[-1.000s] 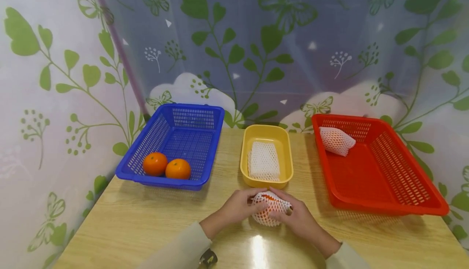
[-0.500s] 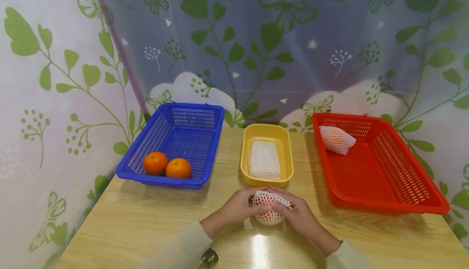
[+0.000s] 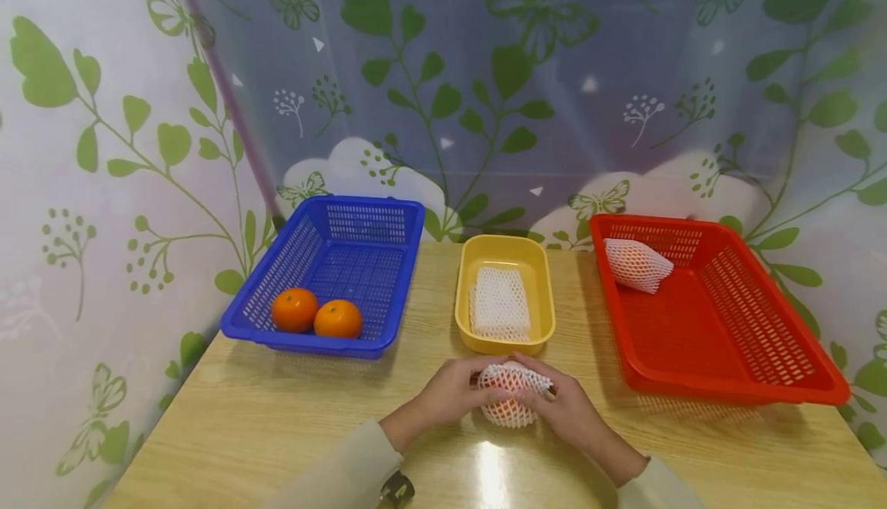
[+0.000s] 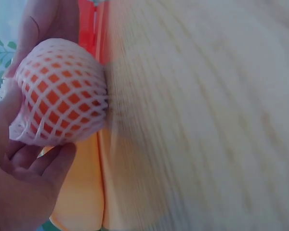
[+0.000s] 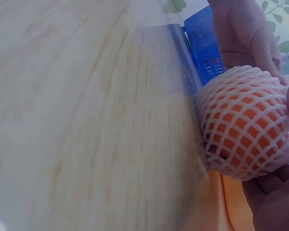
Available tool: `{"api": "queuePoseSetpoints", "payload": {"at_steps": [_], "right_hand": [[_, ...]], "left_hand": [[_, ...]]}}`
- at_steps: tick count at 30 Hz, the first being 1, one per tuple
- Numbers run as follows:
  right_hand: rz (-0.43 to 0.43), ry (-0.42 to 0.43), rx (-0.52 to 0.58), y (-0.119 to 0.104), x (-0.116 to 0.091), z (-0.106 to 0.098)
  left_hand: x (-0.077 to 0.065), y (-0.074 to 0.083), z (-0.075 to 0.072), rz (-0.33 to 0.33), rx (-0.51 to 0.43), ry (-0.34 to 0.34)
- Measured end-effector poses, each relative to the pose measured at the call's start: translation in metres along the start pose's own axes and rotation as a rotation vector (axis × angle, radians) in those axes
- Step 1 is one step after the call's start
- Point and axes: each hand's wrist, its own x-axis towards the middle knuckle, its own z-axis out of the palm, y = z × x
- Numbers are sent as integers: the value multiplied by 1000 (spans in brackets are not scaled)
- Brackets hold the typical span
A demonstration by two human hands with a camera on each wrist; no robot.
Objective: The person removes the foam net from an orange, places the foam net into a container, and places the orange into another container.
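An orange in a white foam net sleeve rests on the table before me, in front of the yellow container. My left hand holds it from the left, thumb toward me and fingers round the far side. From the right, my right hand grips it the same way, and both thumbs press near the net's upper part. In the right wrist view the netting covers the orange closely, and its gathered end lies among the fingers, partly hidden.
A blue basket with two bare oranges stands at left. The yellow container, holding folded white foam nets, sits in the middle. At right, a red basket holds a netted orange.
The net has been drawn over the orange's top, where bare orange skin showed a second ago. Both hands have stayed almost in place, with small thumb shifts.
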Motion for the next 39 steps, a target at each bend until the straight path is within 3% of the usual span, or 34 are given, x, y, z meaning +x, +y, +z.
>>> {"api": "queuePoseSetpoints", "payload": {"at_steps": [7,15,20,27,33,39], "right_hand": [[71,-37,18,-1,-1,0],[82,-75,8,-4,-2,-1],[82,-57,-19,-4,-2,-1],[46,-28,-38,0,-4,0],[-76,37,-84,-1,-7,0],[-148,88,-40,-3,-6,2]], "left_hand": [[-5,11,1,31,135,85],[-7,16,0,100,154,115],[-5,15,0,64,112,52],[-7,13,0,-75,27,-15],[-8,12,-2,-62,8,-46],[-8,12,-6,-37,-14,-90]]}}
